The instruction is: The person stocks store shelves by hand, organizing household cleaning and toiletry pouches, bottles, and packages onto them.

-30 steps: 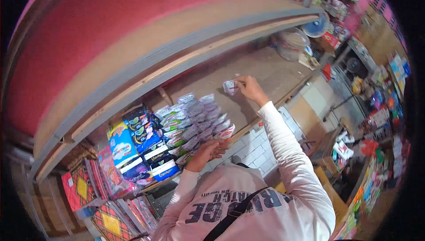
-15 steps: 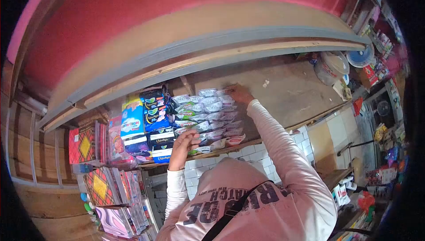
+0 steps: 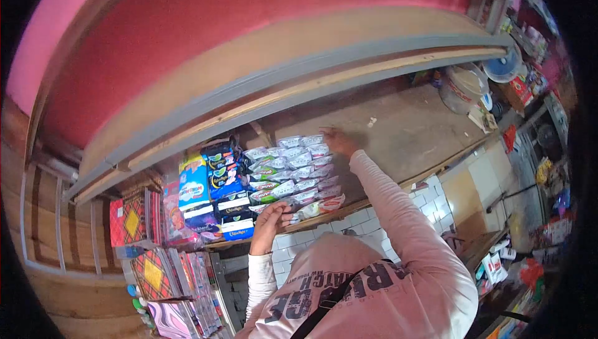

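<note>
Rows of small sachets (image 3: 303, 172), white-grey with some green and red ones, stand close together on the wooden shelf (image 3: 405, 133). My right hand (image 3: 341, 144) reaches to the back right corner of these rows, its fingers stretched out against the end sachet. My left hand (image 3: 271, 222) hovers at the front left of the sachets, fingers loosely curled and thumb apart, with nothing visible in it. Left of the sachets lie dark blue and black sanitary pad packs (image 3: 225, 177), beside a blue and yellow pack (image 3: 194, 183).
A grey-edged wooden beam (image 3: 299, 86) runs along the back above the shelf. Stacked notebooks (image 3: 152, 273) fill the lower left. A clear plastic tub (image 3: 462, 90) and a blue-lidded container (image 3: 501, 66) stand at the far right. White tiles (image 3: 430, 205) show below the shelf edge.
The view has shifted slightly, moving the shelf goods right and down in the picture. My right hand stays at the back right sachets; my left hand remains near the front row.
</note>
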`<action>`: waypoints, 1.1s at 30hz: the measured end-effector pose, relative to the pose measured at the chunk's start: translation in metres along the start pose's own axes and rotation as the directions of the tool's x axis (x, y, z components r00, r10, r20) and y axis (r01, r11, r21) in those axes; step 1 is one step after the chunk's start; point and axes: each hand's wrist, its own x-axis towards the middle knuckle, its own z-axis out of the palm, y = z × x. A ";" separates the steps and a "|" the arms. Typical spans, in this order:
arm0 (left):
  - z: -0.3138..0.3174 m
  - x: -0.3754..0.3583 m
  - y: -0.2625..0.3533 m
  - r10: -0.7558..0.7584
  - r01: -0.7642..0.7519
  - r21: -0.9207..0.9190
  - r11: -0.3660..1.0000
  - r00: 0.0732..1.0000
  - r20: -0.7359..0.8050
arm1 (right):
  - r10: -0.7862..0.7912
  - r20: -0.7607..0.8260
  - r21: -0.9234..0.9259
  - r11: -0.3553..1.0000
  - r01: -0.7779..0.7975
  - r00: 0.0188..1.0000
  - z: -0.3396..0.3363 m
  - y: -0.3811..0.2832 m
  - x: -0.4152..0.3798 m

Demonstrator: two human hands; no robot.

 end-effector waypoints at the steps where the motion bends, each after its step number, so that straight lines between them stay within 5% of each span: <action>1: 0.001 0.001 0.002 0.003 -0.004 0.016 1.000 1.000 0.027 | 0.053 -0.047 0.038 0.998 -0.052 0.997 -0.006 -0.007 -0.009; 3: -0.001 0.007 -0.002 0.008 -0.010 0.036 0.999 0.998 0.065 | 0.227 -0.166 0.320 0.933 -0.165 0.960 -0.010 -0.009 -0.029; 7: 0.008 0.018 -0.002 0.022 -0.038 0.079 0.996 0.981 0.193 | 0.501 -0.342 0.546 0.794 -0.266 0.795 -0.023 -0.005 -0.095; 10: 0.020 0.024 -0.004 0.053 -0.098 0.109 0.989 0.932 0.357 | 0.516 -0.557 0.523 0.827 -0.209 0.650 -0.019 0.007 -0.166; 13: 0.039 0.023 -0.007 -0.028 -0.030 0.106 0.994 0.865 0.500 | 0.612 -0.702 0.536 0.791 -0.295 0.365 -0.005 -0.012 -0.254; 16: 0.056 0.032 -0.020 -0.203 0.077 0.222 0.972 0.747 0.633 | 0.673 -0.712 0.536 0.704 -0.466 0.198 0.017 -0.040 -0.349; 21: 0.112 0.037 -0.056 -0.390 0.034 0.447 0.894 0.552 0.738 | 0.770 -0.631 0.608 0.413 -0.678 -0.098 0.109 -0.067 -0.525; 26: 0.151 0.045 -0.122 -0.534 -0.174 0.636 0.752 0.405 0.742 | 0.734 -0.522 0.752 0.155 -0.640 -0.435 0.184 -0.131 -0.630; 27: 0.155 0.036 -0.127 -0.548 -0.184 0.636 0.749 0.368 0.751 | 0.729 -0.444 0.786 0.038 -0.617 -0.521 0.156 -0.172 -0.621; 33: 0.188 -0.014 -0.172 -0.659 -0.252 0.720 0.647 0.289 0.694 | 0.528 -0.534 0.813 0.104 -0.574 -0.661 0.184 -0.170 -0.674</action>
